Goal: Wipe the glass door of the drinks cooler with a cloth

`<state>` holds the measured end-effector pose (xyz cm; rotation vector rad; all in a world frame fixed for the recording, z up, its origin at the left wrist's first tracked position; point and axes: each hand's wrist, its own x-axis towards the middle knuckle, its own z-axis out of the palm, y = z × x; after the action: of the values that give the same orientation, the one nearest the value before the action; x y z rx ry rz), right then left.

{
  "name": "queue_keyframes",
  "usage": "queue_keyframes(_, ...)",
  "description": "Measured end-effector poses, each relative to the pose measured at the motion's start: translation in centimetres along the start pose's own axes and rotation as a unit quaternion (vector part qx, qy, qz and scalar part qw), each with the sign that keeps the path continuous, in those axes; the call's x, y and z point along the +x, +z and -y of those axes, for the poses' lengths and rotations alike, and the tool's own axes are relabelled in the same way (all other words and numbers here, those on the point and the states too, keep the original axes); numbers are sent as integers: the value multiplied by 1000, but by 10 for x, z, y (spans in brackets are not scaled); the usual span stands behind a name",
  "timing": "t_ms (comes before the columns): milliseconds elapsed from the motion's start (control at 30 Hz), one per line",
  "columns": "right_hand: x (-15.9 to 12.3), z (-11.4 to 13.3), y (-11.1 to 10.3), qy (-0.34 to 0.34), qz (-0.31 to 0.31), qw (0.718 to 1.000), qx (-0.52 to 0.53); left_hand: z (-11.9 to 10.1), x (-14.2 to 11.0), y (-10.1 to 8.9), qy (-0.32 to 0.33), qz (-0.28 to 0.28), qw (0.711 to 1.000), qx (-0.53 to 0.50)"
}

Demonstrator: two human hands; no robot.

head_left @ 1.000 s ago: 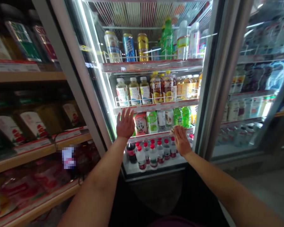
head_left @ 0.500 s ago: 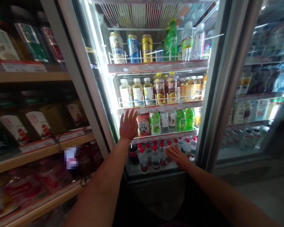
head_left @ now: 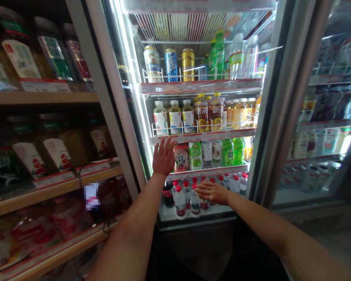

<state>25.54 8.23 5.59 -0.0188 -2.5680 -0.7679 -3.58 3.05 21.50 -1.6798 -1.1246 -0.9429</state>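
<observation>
In the head view, a clear glass cooler door [head_left: 203,135], streaked with reflections, stands ahead before lit drink shelves [head_left: 200,86]. The left hand [head_left: 164,159] spreads against it; the right hand [head_left: 213,192] stretches flat, whether gripping anything I cannot tell.

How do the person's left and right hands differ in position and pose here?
The left hand is higher, beside the pinkish carton as seen; the right hand is lower, in front of the red-capped bottles. The left hand's fingers point up, spread; the right hand's point sideways, closer together. Both hands are ungloved and held out forward.
</observation>
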Motion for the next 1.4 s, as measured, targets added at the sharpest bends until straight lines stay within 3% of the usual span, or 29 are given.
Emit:
queue_keyframes(133, 30, -14, -19, 1, 1, 1000, -5, 1, -1, 0, 2, 2, 1000, -9)
queue_keyframes(333, 82, -35, -55, 143, -88, 984, -64, 2, 0, -5, 17, -2, 1000, 1)
queue_keyframes(433, 108, -46, -76, 218, -119, 965, -79, -7, -4, -9, 98, -9, 995, -10)
queue_keyframes(533, 129, -57, -94, 273, -136, 949, -79, -26, -9, -10, 222, 31, 973, -49)
queue_keyframes(600, 139, -65, -105, 311, -147, 935, -83, -38, -10, -7, 236, 49, 969, -54)
queue_keyframes(667, 146, -74, -117, 351, -153, 919, -92, -47, -4, -3, 203, 46, 977, -39)
queue_keyframes(800, 148, -99, -143, 383, -165, 902, -112, -50, 23, 2, 143, 48, 989, -13)
queue_keyframes(933, 128, -140, -178, 376, -179, 898, -139, -40, 53, -4, 91, 26, 995, 8)
queue_keyframes(1100, 81, -189, -217, 450, -216, 853, -149, -25, 85, -20, 132, 66, 989, 5)
queue_keyframes(1233, 68, -202, -220, 454, -222, 849, -154, -26, 128, -28, 166, 86, 982, 5)
queue_keyframes(1400, 75, -196, -207, 439, -279, 833, -188, -34, 199, -33, 192, 90, 977, 11)
